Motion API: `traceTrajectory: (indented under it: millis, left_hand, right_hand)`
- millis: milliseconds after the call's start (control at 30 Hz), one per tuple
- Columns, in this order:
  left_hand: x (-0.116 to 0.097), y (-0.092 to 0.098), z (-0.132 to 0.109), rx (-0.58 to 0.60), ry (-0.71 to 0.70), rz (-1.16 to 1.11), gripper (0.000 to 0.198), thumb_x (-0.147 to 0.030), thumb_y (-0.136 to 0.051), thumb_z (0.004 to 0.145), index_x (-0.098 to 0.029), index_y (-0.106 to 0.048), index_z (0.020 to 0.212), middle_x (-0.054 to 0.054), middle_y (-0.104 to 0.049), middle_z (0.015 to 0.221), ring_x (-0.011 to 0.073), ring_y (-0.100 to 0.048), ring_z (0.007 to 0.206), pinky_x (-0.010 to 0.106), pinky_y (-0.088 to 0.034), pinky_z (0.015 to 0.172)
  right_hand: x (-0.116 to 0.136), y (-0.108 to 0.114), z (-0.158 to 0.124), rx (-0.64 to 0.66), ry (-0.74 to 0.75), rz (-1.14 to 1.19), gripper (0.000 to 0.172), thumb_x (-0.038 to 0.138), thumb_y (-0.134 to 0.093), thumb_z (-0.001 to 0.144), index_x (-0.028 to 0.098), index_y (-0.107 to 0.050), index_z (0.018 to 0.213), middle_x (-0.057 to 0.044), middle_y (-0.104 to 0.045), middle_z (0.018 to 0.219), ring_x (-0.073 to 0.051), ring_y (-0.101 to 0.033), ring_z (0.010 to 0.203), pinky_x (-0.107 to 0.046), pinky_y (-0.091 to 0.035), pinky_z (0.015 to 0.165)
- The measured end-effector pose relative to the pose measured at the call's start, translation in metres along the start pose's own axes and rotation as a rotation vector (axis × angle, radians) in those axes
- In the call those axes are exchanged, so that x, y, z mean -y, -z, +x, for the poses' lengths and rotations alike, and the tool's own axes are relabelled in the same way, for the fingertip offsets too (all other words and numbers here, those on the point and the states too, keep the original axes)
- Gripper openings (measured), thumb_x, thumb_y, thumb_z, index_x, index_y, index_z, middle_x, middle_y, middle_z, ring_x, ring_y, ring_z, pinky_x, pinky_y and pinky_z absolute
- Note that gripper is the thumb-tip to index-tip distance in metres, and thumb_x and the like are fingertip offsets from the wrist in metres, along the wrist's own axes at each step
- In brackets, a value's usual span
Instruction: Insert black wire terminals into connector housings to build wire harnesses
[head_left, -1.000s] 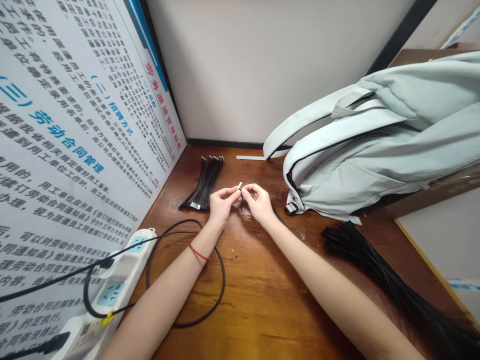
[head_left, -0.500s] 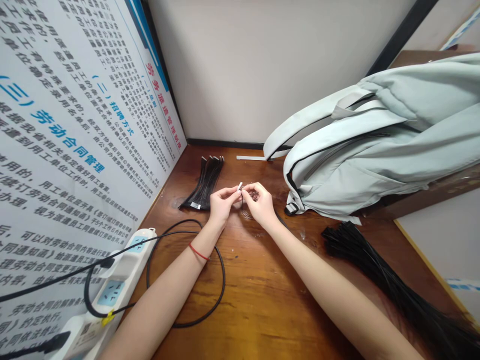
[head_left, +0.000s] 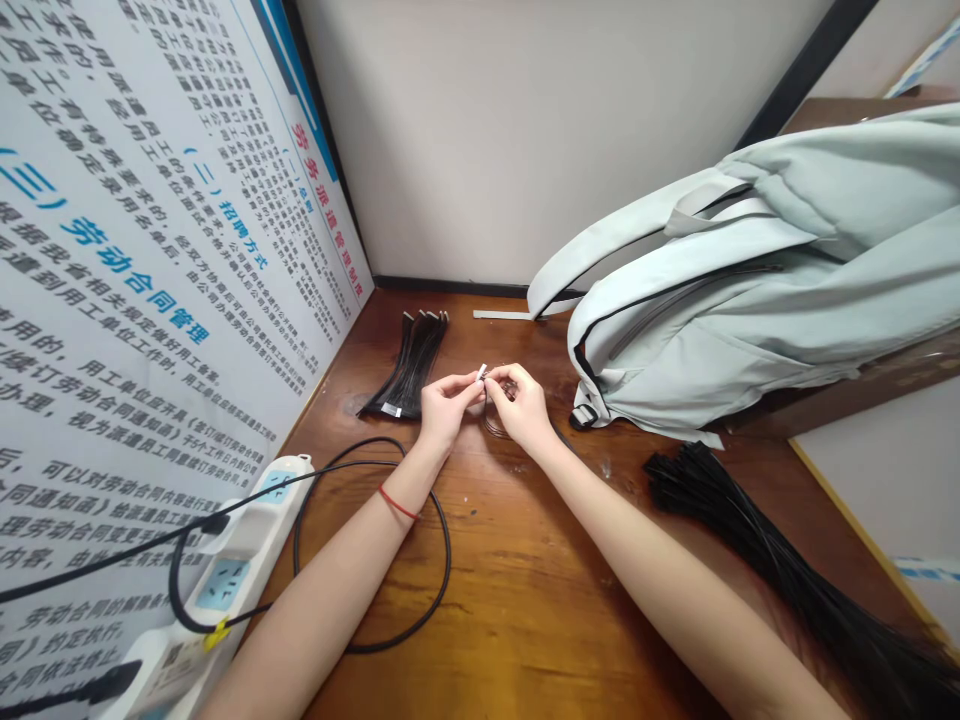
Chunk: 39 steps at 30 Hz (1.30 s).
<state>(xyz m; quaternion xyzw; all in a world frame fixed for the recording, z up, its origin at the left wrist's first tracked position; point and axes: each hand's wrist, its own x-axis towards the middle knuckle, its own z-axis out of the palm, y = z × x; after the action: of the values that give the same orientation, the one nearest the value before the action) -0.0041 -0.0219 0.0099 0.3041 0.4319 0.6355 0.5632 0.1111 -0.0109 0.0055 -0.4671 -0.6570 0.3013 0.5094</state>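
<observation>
My left hand (head_left: 442, 410) is closed in a pinch on a small white piece (head_left: 481, 371), perhaps a connector, whose tip sticks up past the fingers. Close against it, my right hand (head_left: 523, 408) pinches with thumb and forefinger at the same spot. Thin dark wire (head_left: 491, 424) hangs in a loose curve beneath the fingertips, and part of it is hidden by the right hand. Just left of my hands lies a flat bundle of black wires (head_left: 411, 365) with white ends at the top and a white label at the bottom.
A long black bundle of wires (head_left: 757, 550) lies at the right. Behind it is a pale green backpack (head_left: 750, 330). At the left, a white power strip (head_left: 251, 540) has plugs in it, and a black cable (head_left: 448, 560) loops under my left forearm. A lettered panel (head_left: 187, 250) stands along the left.
Both hands keep nearly the same place and the same pinch. The white piece has shifted very slightly between the fingertips.
</observation>
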Motion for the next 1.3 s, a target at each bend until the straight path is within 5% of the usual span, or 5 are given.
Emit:
traceTrajectory:
  millis: [233, 633, 1300]
  left_hand:
    - [0.001, 0.001, 0.000, 0.002, 0.005, 0.010, 0.032, -0.024, -0.082, 0.044, -0.012, -0.071, 0.071, 0.005, -0.071, 0.071, 0.0118, -0.062, 0.059, 0.032, -0.054, 0.069]
    - [0.002, 0.002, 0.002, 0.022, 0.018, -0.008, 0.030, -0.024, -0.081, 0.044, -0.013, -0.071, 0.069, 0.005, -0.071, 0.072, 0.0102, -0.060, 0.058, 0.028, -0.052, 0.064]
    - [0.003, 0.002, 0.002, -0.015, 0.004, -0.048, 0.030, -0.023, -0.081, 0.043, -0.013, -0.071, 0.070, 0.004, -0.070, 0.072, 0.0104, -0.061, 0.059, 0.030, -0.053, 0.069]
  right_hand:
    - [0.003, 0.002, 0.000, -0.007, 0.059, -0.068, 0.010, 0.025, -0.055, 0.079, 0.018, -0.058, 0.072, -0.002, -0.058, 0.076, -0.015, -0.055, 0.070, -0.028, -0.044, 0.066]
    - [-0.007, -0.001, 0.003, 0.060, -0.122, 0.206, 0.017, 0.035, -0.058, 0.074, 0.019, -0.057, 0.073, -0.003, -0.062, 0.076, -0.017, -0.057, 0.072, -0.031, -0.047, 0.070]
    - [-0.008, -0.004, 0.001, 0.048, -0.102, 0.190, 0.019, 0.038, -0.056, 0.077, 0.019, -0.054, 0.080, -0.004, -0.059, 0.081, -0.017, -0.058, 0.076, -0.032, -0.048, 0.073]
